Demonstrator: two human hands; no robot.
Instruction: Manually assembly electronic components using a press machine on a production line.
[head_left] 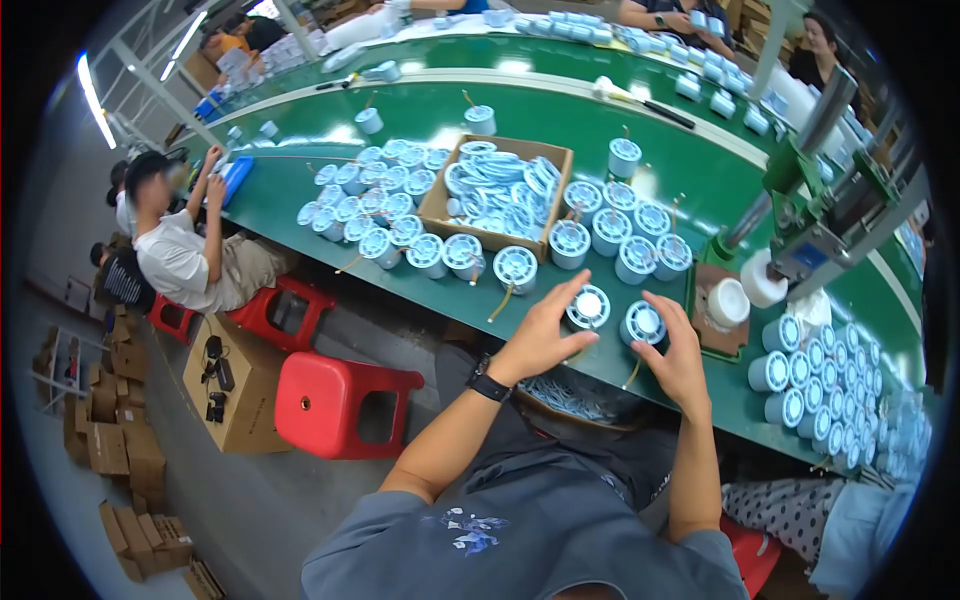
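Note:
On the green table before me stand two light-blue round plastic housings with pale centres. My left hand [545, 335] curls round the left side of one housing [588, 307], forefinger behind it and thumb in front. The other housing [642, 322] is between the thumb and fingers of my right hand [682, 352], which grips it from the right; a short wire hangs from its near side. Behind my hands, several similar housings [570, 240] with wire ends stand grouped. An open cardboard box [428, 212] full of light-blue rings sits to their left.
More housings [375, 243] crowd the table at left. A green press [800, 240] with a white round block [728, 302] stands at right, beside stacked housings [785, 408]. Left of me are a red stool [325, 400] and a seated person [185, 240]. Other people work across the table.

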